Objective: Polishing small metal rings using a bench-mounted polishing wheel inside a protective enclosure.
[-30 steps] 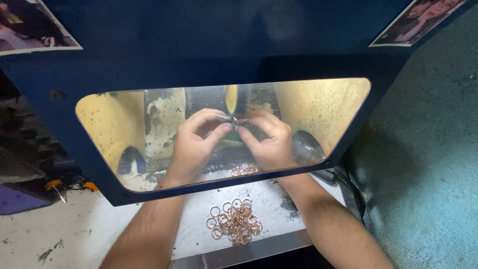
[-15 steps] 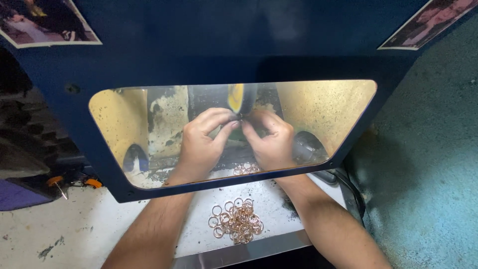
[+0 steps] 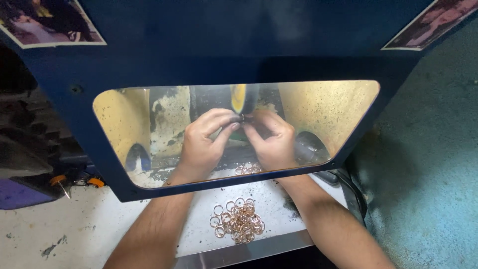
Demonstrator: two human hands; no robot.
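2 hands work behind the clear window [image 3: 328, 107] of a dark blue guard [image 3: 239, 45], and I watch them through it. My left hand [image 3: 201, 144] and right hand [image 3: 274, 142] meet fingertip to fingertip, just under a yellowish polishing wheel [image 3: 239, 98]. The left fingers [image 3: 219, 127] are curled and pressed together around a small dark piece [image 3: 242, 118]; the right fingers [image 3: 259, 123] pinch the same piece from the other side. It is too small for me to tell its shape, or whether it touches the wheel.

Below the hands, inside the guard, a few copper-coloured rings [image 3: 247, 168] lie on the surface [image 3: 59, 234]. Nearer to me, outside the guard and between my forearms, sits a loose heap of rings [image 3: 238, 220] of the same kind, several overlapping. The window's lower frame crosses both wrists and hides part of them. A round dark opening [image 3: 311, 147] shows just beside the right hand. Left of the guard, an orange-handled tool [image 3: 60, 182] rests on the surface. 2 photos are stuck on the guard's upper corners.
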